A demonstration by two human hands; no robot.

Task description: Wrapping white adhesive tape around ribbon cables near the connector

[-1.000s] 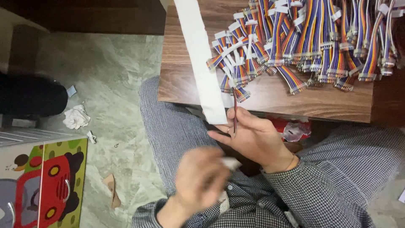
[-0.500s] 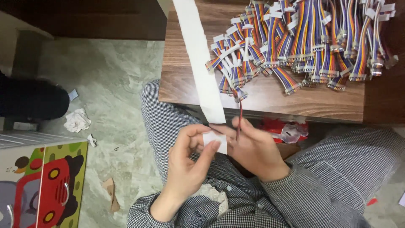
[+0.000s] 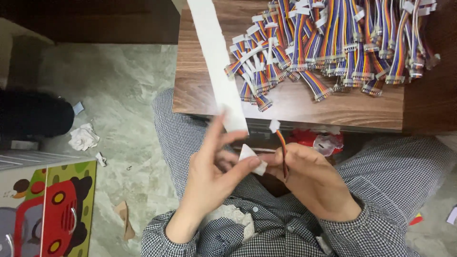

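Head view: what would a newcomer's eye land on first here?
First the heap of rainbow cables covering the far part of the wooden table, with a long white strip running down the table's left side. Then the two hands above the lap: the left hand pinches a white label, and the right hand holds one cable upright.

Wore a small black-and-white checked shirt, buttoned down the front, with long sleeves [image 3: 371, 228] reaching both wrists; bare hands, left [image 3: 212, 176] and right [image 3: 309, 178], without rings.
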